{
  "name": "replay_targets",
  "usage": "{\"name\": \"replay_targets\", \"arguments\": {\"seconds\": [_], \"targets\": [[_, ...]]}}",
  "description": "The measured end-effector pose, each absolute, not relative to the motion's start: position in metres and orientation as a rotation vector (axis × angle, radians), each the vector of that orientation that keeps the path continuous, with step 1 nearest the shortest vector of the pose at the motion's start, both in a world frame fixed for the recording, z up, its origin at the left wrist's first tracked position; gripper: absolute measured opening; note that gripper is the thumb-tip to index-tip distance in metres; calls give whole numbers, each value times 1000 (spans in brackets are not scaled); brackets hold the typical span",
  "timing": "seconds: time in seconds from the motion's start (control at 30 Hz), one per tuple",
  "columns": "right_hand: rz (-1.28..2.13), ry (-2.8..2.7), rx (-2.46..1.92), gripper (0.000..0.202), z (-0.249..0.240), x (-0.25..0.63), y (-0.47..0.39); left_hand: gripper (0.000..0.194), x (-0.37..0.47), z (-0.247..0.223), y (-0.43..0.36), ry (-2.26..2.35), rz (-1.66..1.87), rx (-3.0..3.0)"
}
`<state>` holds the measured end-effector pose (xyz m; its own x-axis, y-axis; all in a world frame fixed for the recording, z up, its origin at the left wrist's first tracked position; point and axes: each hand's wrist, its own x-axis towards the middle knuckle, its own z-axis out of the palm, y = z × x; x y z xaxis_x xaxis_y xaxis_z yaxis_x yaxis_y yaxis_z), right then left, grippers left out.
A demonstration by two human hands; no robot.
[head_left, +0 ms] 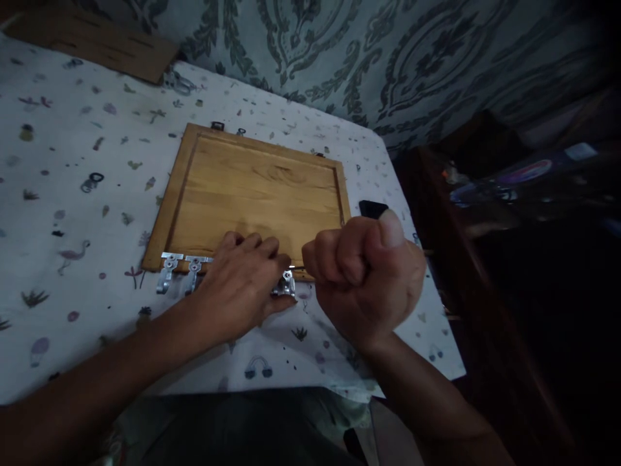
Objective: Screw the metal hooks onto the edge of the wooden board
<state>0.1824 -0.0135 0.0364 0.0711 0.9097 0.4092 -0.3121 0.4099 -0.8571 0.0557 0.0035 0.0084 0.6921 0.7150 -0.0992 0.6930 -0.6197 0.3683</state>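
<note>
A wooden panel (262, 184) with a raised frame lies flat on the table. Along its near edge sit several silver metal hinges, among them one at the left corner (168, 272) and another beside it (194, 268). My left hand (237, 281) rests over that edge, its fingers curled on the wood and its thumb below, gripping a silver hinge (288, 282) farther right. My right hand (363, 272) is closed in a fist around a tool. Only a thin dark shaft shows, pointing at that hinge like a screwdriver (297, 267); its handle is hidden in the fist.
A white patterned cloth (92, 213) covers the table. Brown cardboard (97, 42) lies at the back left, with shiny metal pieces (179, 83) by its corner. A small black object (373, 208) sits right of the panel. Dark wooden furniture (466, 278) stands beyond the right edge.
</note>
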Motion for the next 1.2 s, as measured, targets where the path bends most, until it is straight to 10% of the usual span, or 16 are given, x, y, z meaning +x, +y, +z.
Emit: {"name": "replay_targets", "arguments": {"seconds": [1.2], "targets": [[805,-911,-756,52,54,192,-25,35,52,5,3,1084,148,2553]]}}
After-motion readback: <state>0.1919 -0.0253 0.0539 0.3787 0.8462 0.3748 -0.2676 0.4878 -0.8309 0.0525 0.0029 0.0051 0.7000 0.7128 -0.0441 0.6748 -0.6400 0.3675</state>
